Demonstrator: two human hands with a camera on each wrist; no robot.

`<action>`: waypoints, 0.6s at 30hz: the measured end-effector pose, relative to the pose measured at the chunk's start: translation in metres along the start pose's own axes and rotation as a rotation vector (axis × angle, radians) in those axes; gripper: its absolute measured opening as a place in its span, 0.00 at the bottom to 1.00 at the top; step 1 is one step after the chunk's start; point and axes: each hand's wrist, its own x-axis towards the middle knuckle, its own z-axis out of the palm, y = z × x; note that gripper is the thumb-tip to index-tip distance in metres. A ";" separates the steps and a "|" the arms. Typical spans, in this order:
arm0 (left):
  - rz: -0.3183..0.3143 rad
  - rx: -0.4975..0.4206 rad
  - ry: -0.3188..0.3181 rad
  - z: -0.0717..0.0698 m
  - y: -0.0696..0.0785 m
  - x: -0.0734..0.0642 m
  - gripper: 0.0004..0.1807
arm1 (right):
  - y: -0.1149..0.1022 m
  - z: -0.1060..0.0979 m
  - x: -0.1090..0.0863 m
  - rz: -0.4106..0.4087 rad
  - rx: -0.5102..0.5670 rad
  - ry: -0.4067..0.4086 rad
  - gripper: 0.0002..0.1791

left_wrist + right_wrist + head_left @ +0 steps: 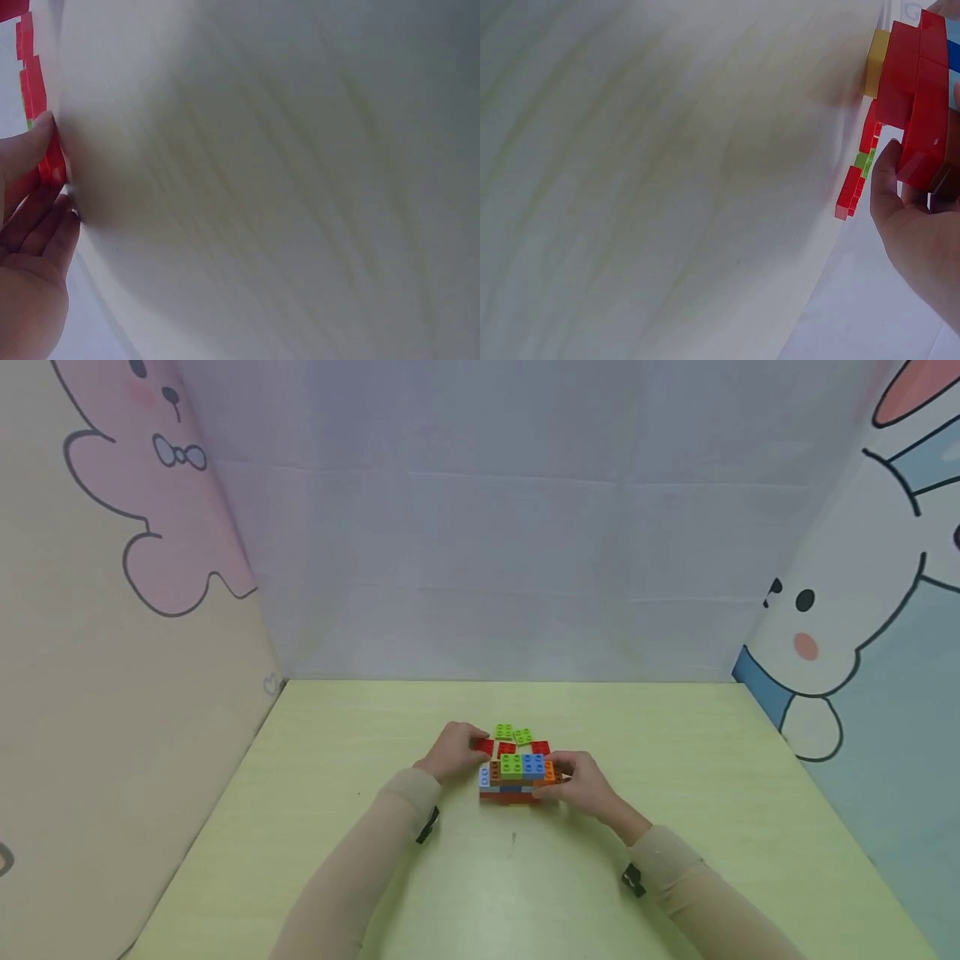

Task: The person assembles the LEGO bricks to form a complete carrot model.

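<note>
Running left to right, studs (533, 759) up, brick stack (513, 774) gripped by right hand (588, 785), red brick (485, 746) pinched by left hand (454, 750)

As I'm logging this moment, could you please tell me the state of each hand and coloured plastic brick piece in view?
Left hand: pinching.
Leftmost red studded plastic brick: pinched by the left hand.
Right hand: gripping.
Multicoloured stacked plastic-brick structure: assembled, gripped at its right end.
Two other red plastic bricks: loose beyond the structure, studs up.
Two lime-green plastic bricks: loose on the table, studs up.
</note>
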 end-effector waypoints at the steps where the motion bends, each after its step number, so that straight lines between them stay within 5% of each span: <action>1: 0.000 -0.006 0.002 0.000 0.000 -0.001 0.21 | -0.001 0.000 0.000 0.005 0.001 0.000 0.22; 10: -0.005 -0.023 0.035 0.000 -0.004 -0.006 0.20 | 0.013 0.003 0.008 0.023 -0.013 0.011 0.23; 14: -0.037 -0.091 0.033 -0.005 0.002 -0.013 0.21 | 0.008 0.003 0.005 0.020 -0.017 0.014 0.23; 18: 0.008 -0.116 0.057 -0.014 0.007 -0.019 0.18 | -0.010 0.001 -0.003 0.003 -0.012 0.000 0.22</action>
